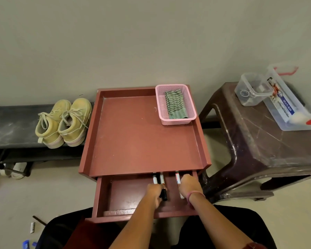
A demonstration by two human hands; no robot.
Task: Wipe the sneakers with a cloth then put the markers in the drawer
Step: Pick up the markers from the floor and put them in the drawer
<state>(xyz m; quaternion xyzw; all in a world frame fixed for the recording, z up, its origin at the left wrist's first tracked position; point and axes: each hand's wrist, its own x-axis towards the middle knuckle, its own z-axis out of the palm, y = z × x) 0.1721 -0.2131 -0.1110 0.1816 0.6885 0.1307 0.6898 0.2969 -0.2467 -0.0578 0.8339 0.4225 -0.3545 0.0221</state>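
**Both hands in the open drawer, markers in grasp**

At the near edge of a reddish-brown table (133,137) with a raised rim, its drawer (115,193) stands pulled out toward the person. Pale wall behind, pale floor below. The left hand (153,192) grips two markers (162,184), one black-capped, lying lengthwise in the drawer. The right hand (189,186) is curled round a third marker (177,177); a pink band sits on that wrist. The far ends of the markers run under the tabletop's front edge and are cut off there.

Far right on the tabletop, a pink basket (159,105) holds a folded green striped cloth (175,105). Left of the table, a pair of yellowish sneakers (65,123) stands on a dark low rack (13,126), toes toward the wall. Right of the table, a dark brown plastic stool (258,141) carries clear plastic boxes (280,103); their contents are too small to make out. Small objects on the floor at near left are unclear.
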